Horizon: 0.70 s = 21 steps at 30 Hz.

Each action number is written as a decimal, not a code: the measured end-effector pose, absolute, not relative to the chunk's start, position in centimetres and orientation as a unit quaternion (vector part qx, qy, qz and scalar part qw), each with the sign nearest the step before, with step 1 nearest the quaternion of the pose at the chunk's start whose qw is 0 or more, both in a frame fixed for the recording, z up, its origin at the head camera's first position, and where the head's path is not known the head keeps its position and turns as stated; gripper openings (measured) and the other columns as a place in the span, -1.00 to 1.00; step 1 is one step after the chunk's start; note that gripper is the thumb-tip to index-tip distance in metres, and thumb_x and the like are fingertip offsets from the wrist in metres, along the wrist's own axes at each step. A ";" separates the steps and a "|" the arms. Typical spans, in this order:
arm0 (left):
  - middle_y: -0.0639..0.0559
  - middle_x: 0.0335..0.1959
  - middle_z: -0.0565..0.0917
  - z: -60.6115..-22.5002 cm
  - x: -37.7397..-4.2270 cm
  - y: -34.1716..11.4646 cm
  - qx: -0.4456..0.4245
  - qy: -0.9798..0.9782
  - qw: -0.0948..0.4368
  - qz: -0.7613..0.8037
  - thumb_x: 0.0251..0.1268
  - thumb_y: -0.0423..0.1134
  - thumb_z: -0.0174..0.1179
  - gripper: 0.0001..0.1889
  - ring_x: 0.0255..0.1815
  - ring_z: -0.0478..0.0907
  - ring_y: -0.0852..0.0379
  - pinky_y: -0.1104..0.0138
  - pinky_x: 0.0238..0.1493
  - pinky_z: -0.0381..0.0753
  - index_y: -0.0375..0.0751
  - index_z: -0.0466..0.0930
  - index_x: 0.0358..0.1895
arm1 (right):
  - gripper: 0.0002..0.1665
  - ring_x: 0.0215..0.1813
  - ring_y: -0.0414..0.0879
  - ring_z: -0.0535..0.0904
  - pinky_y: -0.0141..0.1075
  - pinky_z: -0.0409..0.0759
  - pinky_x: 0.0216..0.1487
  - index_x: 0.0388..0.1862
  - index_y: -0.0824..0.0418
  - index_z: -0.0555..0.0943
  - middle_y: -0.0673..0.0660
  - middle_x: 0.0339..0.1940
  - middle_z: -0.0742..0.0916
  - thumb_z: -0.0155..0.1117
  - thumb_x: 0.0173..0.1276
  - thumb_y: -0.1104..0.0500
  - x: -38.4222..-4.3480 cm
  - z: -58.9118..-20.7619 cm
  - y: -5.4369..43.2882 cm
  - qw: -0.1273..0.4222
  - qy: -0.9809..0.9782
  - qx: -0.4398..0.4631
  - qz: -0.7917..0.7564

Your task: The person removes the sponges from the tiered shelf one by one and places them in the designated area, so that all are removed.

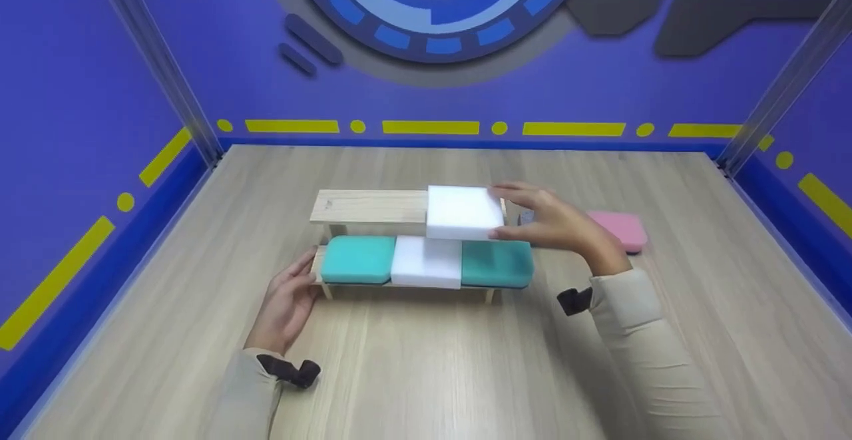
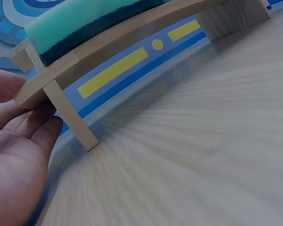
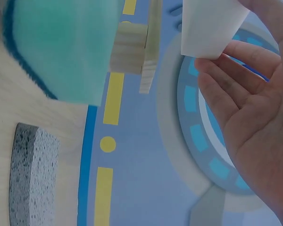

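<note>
A two-tier wooden stand [image 1: 373, 207] is in the middle of the table. My left hand [image 1: 286, 307] grips the left end of its lower shelf [image 2: 63, 70], thumb above and fingers beneath. Three sponges lie side by side along that shelf: a teal sponge [image 1: 358, 258], a white sponge [image 1: 426, 263] and another teal sponge [image 1: 497, 265]. My right hand [image 1: 552, 223] pinches a second white sponge [image 1: 464, 210] by its right side. In the head view that sponge overlaps the right part of the upper shelf; the right wrist view shows it above the shelf's edge [image 3: 151, 52].
To the right of the stand lies a pink sponge [image 1: 619, 229], partly behind the right forearm. A grey speckled block [image 3: 35, 174] rests on the table nearby, mostly hidden by my right hand in the head view. Blue panels [image 1: 426, 100] enclose the table's back and sides.
</note>
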<state>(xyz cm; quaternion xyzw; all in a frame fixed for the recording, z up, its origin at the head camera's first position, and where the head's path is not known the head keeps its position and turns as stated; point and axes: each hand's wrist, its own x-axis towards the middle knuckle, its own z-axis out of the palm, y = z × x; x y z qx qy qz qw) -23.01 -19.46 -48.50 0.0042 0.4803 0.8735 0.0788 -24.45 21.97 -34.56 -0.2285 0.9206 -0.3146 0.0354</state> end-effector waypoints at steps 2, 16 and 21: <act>-0.20 0.57 -0.10 -48.4 -23.1 -19.4 0.002 0.480 0.079 0.874 0.33 -0.61 -0.25 -0.34 0.57 -0.09 -0.01 0.27 0.52 0.06 -0.44 -0.16 0.50 | -0.08 0.49 0.19 0.21 0.17 0.28 0.42 0.44 0.11 0.33 0.19 0.48 0.36 0.41 0.15 -0.14 -24.3 -34.5 22.3 0.031 0.921 -0.228 -0.315; -0.21 0.57 -0.08 -48.6 -22.9 -19.5 -0.001 0.484 0.073 0.872 0.32 -0.61 -0.22 -0.35 0.57 -0.08 -0.03 0.23 0.54 0.00 -0.45 -0.12 0.49 | -0.03 0.49 0.17 0.22 0.13 0.32 0.41 0.44 0.13 0.32 0.17 0.47 0.38 0.43 0.12 -0.19 -23.5 -35.3 24.9 0.016 0.917 -0.213 -0.338; -0.20 0.57 -0.12 -48.6 -23.1 -19.5 -0.001 0.492 0.078 0.867 0.34 -0.59 -0.25 -0.34 0.58 -0.14 -0.01 0.20 0.57 -0.06 -0.44 -0.17 0.50 | -0.05 0.48 0.18 0.23 0.16 0.31 0.40 0.44 0.11 0.33 0.15 0.46 0.39 0.43 0.12 -0.19 -23.3 -35.7 25.9 0.013 0.921 -0.200 -0.335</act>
